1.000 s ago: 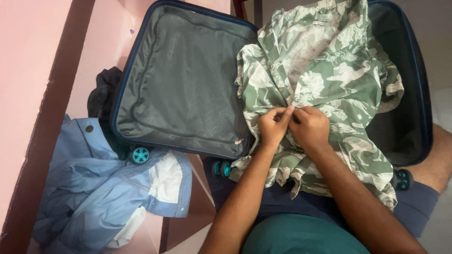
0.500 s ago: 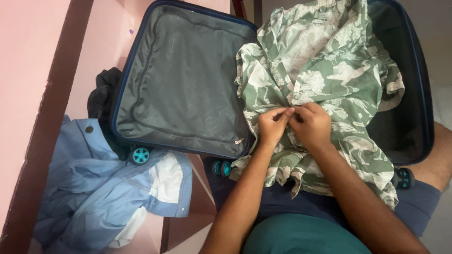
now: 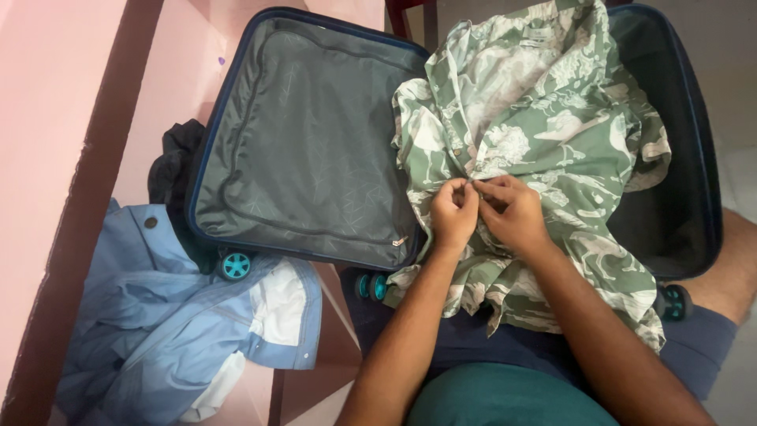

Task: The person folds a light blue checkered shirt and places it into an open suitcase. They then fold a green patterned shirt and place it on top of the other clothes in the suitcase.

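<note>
While both my hands meet at the front opening of the green short-sleeved shirt with the pale leaf-and-animal print [image 3: 552, 118], I judge the step in hand to be fastening one of its buttons. My left hand [image 3: 453, 217] is closed, its fingertips pinching one edge of the placket; my right hand [image 3: 516, 213] is closed too, pinching the other edge just beside it, so the two sets of fingertips nearly touch. I cannot see the button itself between them. The shirt lies spread and rumpled over the right half of the open dark-blue hard-shell suitcase [image 3: 702, 158], its hem spilling onto my lap. The cloth looks thin, soft and limp, creasing wherever it is pulled. As I judge it, the next move calls for a small, precise push through the hole while the other side keeps the fabric taut.

To the left, the grey zippered mesh lining of the suitcase lid [image 3: 307, 142] lies flat and smooth. A small teal suitcase wheel [image 3: 235, 265] shows below it. On the pink floor [image 3: 63, 79] sits a crumpled light-blue and white jacket [image 3: 181, 331], and a dark bundled garment [image 3: 175, 162] lies by the lid's edge.
</note>
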